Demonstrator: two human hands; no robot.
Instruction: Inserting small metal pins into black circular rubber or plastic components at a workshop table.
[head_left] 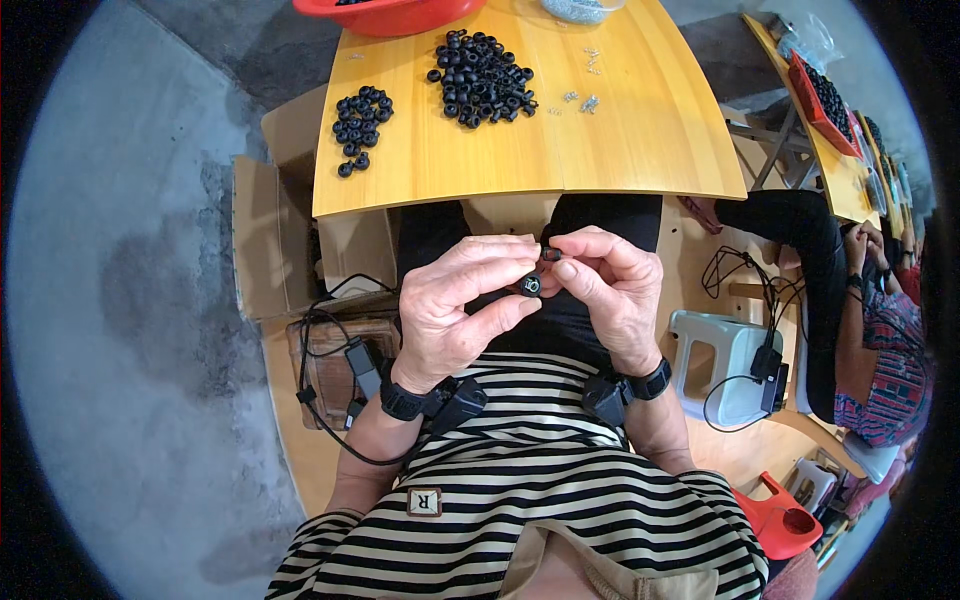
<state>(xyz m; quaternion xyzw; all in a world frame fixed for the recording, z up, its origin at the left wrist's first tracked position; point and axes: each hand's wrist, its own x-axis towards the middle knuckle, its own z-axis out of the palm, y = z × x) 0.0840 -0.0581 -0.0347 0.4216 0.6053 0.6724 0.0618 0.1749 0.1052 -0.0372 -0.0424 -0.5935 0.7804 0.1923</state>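
Note:
Above my lap, just short of the table edge, both hands meet at the fingertips. My left hand (462, 300) pinches a small black round part (531, 286) with a shiny ring at its end, between thumb and fingers. A small black cylindrical piece (551, 254) is gripped in the fingertips of my right hand (612, 285), right beside the first part. Whether the two pieces touch cannot be made out. On the wooden table (640, 150) lie a large heap of black ring-like parts (480, 85) and a smaller group of black parts (362, 120).
Small silver screws (589, 103) lie right of the heap. A red basin (400, 18) and a clear tub (582, 10) stand at the far edge. Left below is a cardboard box (262, 240). A pale stool (715, 350) and a seated person (885, 370) are at right.

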